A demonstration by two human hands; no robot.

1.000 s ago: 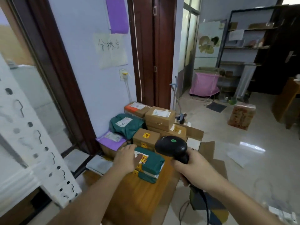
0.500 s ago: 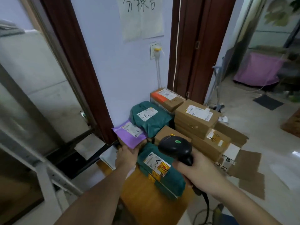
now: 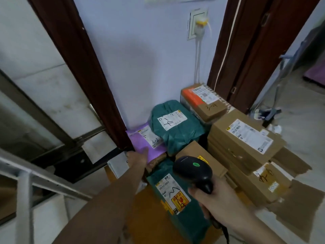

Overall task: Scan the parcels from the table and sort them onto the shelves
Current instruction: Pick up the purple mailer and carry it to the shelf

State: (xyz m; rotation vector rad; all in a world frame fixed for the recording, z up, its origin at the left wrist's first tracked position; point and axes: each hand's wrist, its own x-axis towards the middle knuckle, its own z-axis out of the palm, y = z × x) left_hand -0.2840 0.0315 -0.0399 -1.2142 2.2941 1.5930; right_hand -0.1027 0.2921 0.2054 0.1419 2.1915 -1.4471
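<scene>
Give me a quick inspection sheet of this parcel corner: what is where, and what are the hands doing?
Surface: wooden table, crowded.
Job's things: purple mailer by the wall; green bag marked 1-4; second green bag nearest; stacked cardboard boxes; orange-taped box behind.
Clutter: flattened cardboard at right.
Hands: left hand on the purple mailer; right hand grips barcode scanner.
Cables: scanner cord; white leads from wall socket.
Surroundings: dark door frames, metal shelf frame at left.
</scene>
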